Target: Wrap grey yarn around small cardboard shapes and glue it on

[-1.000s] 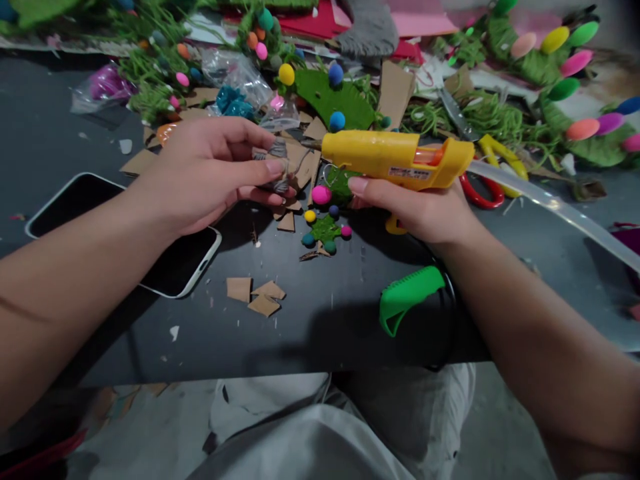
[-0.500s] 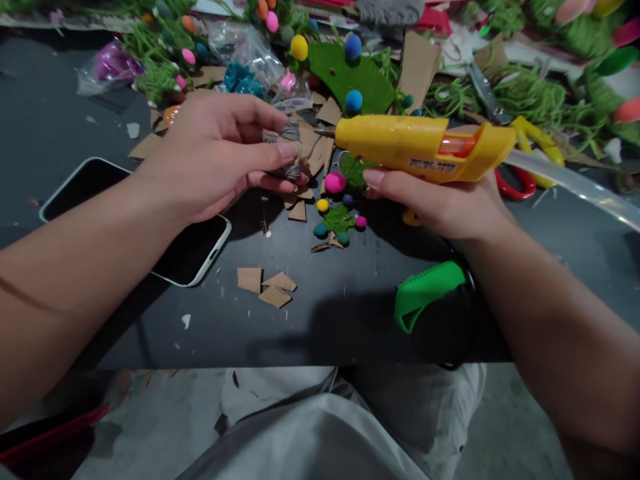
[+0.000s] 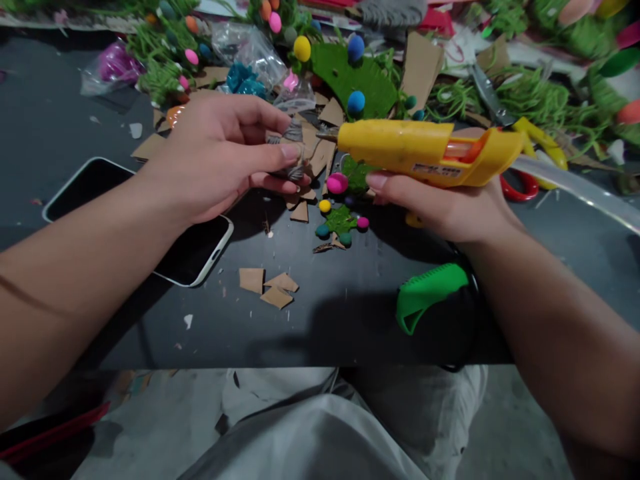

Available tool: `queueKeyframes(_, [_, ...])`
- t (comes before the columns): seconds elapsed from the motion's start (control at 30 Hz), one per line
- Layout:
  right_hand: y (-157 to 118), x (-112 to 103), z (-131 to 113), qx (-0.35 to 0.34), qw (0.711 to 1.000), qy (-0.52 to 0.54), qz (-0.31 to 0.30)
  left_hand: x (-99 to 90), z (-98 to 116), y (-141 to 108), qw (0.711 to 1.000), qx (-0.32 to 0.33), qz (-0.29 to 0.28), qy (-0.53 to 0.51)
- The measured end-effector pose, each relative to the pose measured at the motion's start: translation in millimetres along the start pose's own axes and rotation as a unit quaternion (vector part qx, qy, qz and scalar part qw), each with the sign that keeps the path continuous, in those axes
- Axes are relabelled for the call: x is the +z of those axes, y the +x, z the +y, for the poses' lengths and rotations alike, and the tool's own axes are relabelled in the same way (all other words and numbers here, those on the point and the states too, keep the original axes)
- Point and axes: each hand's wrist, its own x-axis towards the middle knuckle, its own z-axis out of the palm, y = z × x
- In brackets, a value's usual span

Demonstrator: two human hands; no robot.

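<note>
Between the thumb and fingers of my left hand is a small piece wrapped in grey yarn, partly hidden by the fingers. My right hand grips a yellow hot glue gun, its metal nozzle pointing left, a short way from the yarn piece. A clear glue stick trails out of the gun's back end. Below the nozzle lie a bright pink ball and a small green star-like shape with coloured balls at its tips.
A phone lies under my left forearm. Cardboard scraps and a green plastic tool lie near the table's front edge. Across the back are green yarn, a green felt-like piece, plastic bags and red-handled scissors.
The glue gun has dipped slightly, its nozzle now lower beside the grey yarn piece. My left hand keeps its hold, and the whole view has shifted a little.
</note>
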Motion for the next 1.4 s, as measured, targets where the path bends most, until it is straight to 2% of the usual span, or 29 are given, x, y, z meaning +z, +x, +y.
queueKeyframes(0.27, [-1.4,-0.6,2.5,0.023,0.999,-0.024,0.004,-0.6,0.1,0.0,1.0,-0.002,-0.007,-0.006])
queueKeyframes(0.4, [-0.7,-0.6,1.5,0.001,1.0,-0.025,-0.002,-0.9,-0.5,-0.1,1.0,0.002,-0.005,-0.01])
queueKeyframes(0.73, [-0.4,0.3,3.2,0.017,0.999,-0.031,-0.003,2.0,1.9,-1.2,1.0,-0.011,0.001,0.006])
queueKeyframes(1.0, [-0.6,0.4,0.3,0.042,0.998,-0.032,0.027,1.7,1.8,-0.7,1.0,-0.009,0.003,0.006])
queueKeyframes(1.17, [-0.9,-0.7,4.4,0.046,0.998,-0.035,0.007,0.7,-0.5,0.3,1.0,-0.003,0.005,0.014])
queueKeyframes(1.4, [0.9,0.5,1.9,0.048,0.999,-0.019,0.012,1.0,0.2,-1.3,1.0,-0.001,-0.003,0.025])
